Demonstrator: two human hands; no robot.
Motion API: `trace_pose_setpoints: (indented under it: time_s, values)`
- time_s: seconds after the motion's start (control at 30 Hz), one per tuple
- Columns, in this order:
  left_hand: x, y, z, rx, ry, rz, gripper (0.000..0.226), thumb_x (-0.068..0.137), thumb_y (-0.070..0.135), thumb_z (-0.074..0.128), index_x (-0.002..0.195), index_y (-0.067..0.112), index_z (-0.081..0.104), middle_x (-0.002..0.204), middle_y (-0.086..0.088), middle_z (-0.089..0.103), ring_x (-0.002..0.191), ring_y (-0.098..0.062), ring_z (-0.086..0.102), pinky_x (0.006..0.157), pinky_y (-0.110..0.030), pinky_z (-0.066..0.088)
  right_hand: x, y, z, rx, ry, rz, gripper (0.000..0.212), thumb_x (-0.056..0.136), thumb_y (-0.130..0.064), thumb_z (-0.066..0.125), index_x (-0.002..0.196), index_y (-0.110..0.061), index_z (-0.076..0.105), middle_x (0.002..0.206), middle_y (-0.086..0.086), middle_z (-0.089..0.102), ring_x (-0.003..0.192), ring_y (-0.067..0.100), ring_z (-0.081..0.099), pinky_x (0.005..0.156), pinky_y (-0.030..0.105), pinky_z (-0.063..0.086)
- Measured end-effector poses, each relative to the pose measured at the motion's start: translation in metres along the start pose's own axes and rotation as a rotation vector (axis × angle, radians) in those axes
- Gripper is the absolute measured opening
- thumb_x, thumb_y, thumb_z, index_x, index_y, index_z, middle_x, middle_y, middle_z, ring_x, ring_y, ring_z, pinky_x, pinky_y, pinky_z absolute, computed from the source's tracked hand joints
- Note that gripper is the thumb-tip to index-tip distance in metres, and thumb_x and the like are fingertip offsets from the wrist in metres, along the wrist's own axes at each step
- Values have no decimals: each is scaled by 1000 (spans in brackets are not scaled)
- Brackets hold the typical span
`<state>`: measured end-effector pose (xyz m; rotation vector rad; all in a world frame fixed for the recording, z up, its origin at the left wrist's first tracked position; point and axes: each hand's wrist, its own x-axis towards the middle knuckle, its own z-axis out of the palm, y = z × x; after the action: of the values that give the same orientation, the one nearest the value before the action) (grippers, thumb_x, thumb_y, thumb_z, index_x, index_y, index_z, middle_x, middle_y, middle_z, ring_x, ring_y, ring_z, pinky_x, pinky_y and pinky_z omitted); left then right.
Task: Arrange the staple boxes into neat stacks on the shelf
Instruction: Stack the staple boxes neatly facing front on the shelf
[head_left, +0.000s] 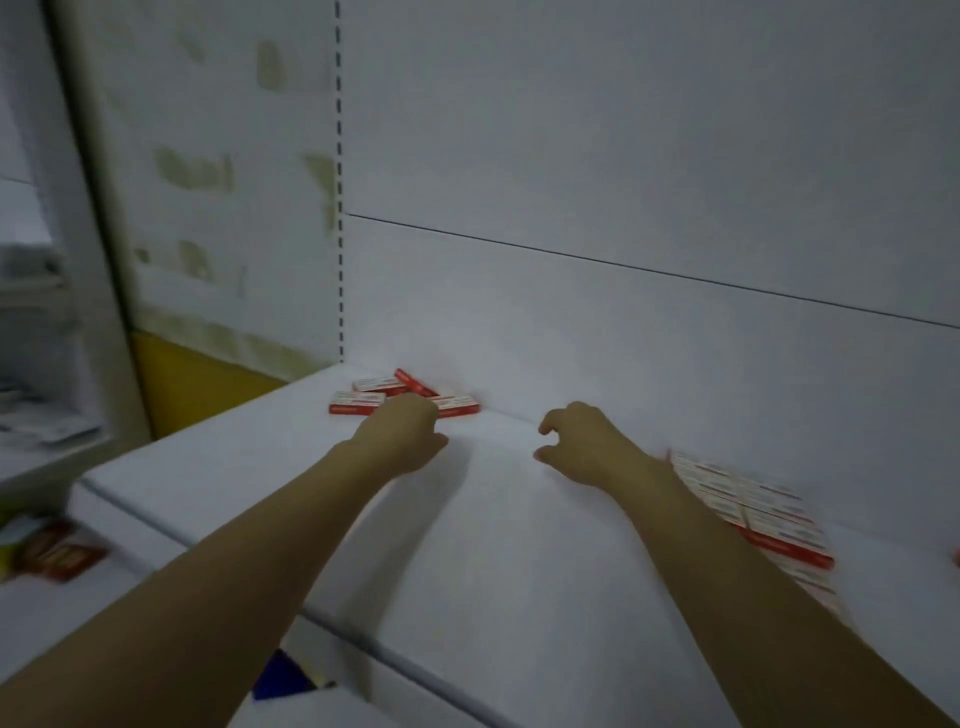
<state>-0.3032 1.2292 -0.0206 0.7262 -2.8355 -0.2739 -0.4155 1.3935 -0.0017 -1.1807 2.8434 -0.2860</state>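
Far to the left and lower down, some red packets (57, 556) lie on another shelf, too blurry to read. A yellow panel (197, 384) shows behind the corner of the white shelf (493, 571).

At the back left of the shelf, a few loose staple boxes (358, 402) lie in a messy bunch. They are red and white. One leans on its edge against the others. All are shut, so what is inside does not show.

The left hand (405, 436) reaches out to this bunch and covers part of it. Its fingers are hidden behind the hand, so it is not clear if it holds a box.

The right hand (587, 447) is just above the shelf, near the back wall (675, 156). Its fingers are loosely bent, with the thumb apart, and it holds nothing.

To the right, more boxes sit side by side in tidy rows (763, 514), partly behind the right arm.

The wall is white with a thin dark line across it. A strip with small slots (339, 182) runs up it on the left.
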Motion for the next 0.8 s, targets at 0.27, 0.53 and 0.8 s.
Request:
trace_pose_setpoints:
  time_s: [0.27, 0.53, 0.8]
  values:
    - [-21, -104, -21, 136, 52, -237, 38, 94, 34, 50, 122, 8, 58, 121, -9, 60, 107, -24, 57, 88, -29, 45, 59, -109, 42, -26, -59, -238, 44, 92, -31, 52, 132, -10, 48, 137, 13, 44, 125, 29, 43, 102, 34, 35]
    - [-28, -153, -22, 172, -8, -366, 38, 96, 35, 45, 119, 8, 58, 113, -10, 59, 101, -23, 55, 78, -27, 43, 109, -153, 80, 29, 11, -263, 56, 95, -31, 46, 143, -10, 28, 147, 12, 31, 131, 36, 33, 109, 43, 29]
    - [-27, -156, -19, 189, 11, -349, 37, 97, 34, 44, 117, 6, 58, 113, -11, 57, 89, -19, 48, 74, -26, 39, 120, -146, 83, 13, 42, -305, 40, 94, -27, 50, 131, -13, 44, 137, 11, 41, 125, 35, 36, 104, 45, 34]
